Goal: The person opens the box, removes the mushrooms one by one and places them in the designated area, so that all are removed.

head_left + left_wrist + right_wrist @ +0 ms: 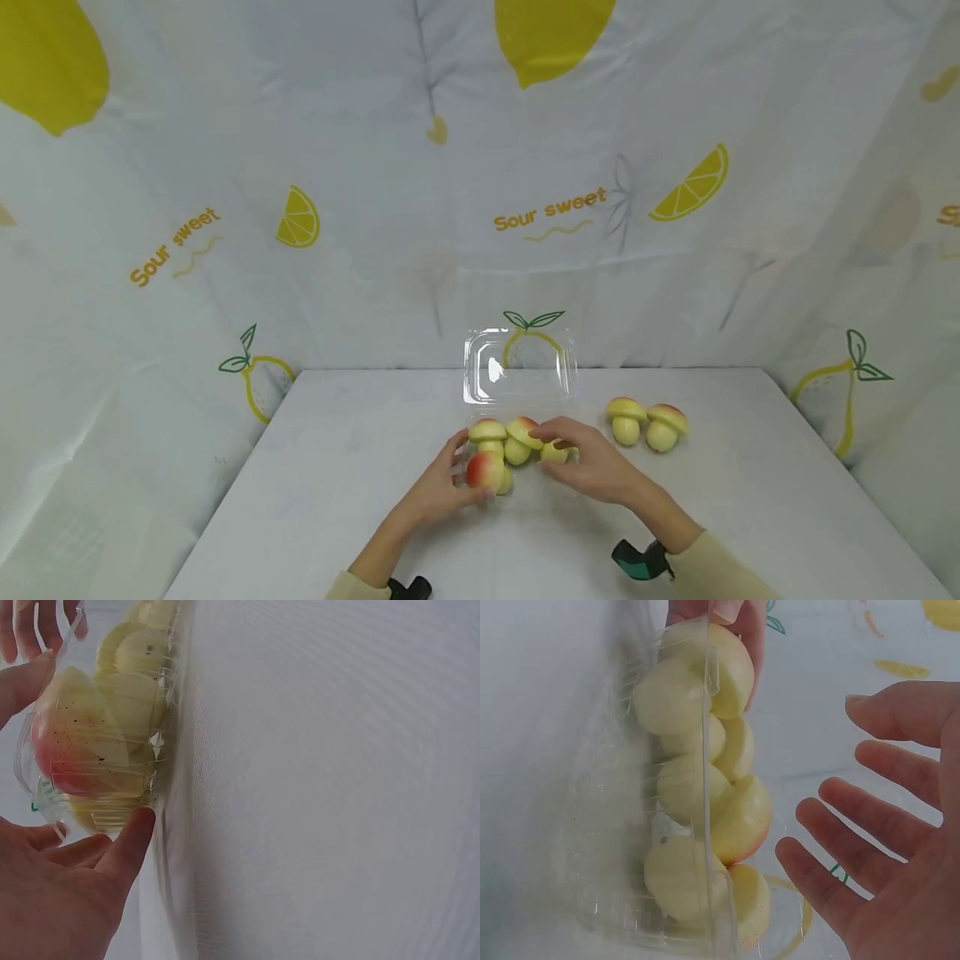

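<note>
A clear plastic clamshell container (723, 922) stands on the table, its transparent lid (483, 371) raised at the back. Several toy mushrooms, yellow with reddish caps, sit in it; one red-capped mushroom (486, 471) is at the front left. My left hand (441, 492) grips the container's left front corner, thumb at the front rim and fingers along the left side. Over the right side hovers my right hand (592, 462), fingers spread and holding nothing. It partly hides another mushroom (555, 452) in the head view.
To the right of the container, two more toy mushrooms stand on the white table (330, 467), a left one (626, 421) and a right one (666, 428). A white curtain (375, 275) with lemon prints hangs behind and beside the table.
</note>
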A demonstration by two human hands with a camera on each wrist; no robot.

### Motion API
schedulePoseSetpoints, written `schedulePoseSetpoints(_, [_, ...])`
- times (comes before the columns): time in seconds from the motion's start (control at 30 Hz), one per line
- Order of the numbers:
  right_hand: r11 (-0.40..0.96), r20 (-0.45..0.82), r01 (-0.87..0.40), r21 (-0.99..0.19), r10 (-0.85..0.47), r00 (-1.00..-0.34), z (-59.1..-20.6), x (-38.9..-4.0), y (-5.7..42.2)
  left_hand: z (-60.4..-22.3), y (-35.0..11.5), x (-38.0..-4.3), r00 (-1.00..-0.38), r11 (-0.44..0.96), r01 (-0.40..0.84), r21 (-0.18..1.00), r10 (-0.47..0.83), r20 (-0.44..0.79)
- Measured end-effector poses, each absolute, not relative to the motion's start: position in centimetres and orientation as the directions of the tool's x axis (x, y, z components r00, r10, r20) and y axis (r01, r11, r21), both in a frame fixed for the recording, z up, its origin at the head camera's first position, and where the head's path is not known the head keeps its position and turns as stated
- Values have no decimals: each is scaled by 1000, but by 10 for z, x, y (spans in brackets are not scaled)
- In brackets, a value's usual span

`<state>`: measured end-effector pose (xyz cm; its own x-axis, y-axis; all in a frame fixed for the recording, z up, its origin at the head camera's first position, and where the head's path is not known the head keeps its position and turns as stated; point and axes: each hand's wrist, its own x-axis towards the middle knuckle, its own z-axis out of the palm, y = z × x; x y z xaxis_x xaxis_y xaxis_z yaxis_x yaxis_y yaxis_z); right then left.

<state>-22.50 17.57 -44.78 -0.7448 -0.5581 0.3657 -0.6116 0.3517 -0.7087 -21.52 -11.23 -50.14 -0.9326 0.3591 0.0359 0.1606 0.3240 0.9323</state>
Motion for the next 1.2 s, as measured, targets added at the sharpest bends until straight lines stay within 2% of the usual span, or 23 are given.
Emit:
schedulePoseSetpoints(0.57, [321,334,-598,-735,-595,-731,-457,-231,153,-511,-113,-219,-933,325,151,934,359,26])
schedulePoseSetpoints(1.2, [358,211,-521,-775,-632,-746,-466,-236,127,-508,-112,-216,-935,330,130,935,354,5])
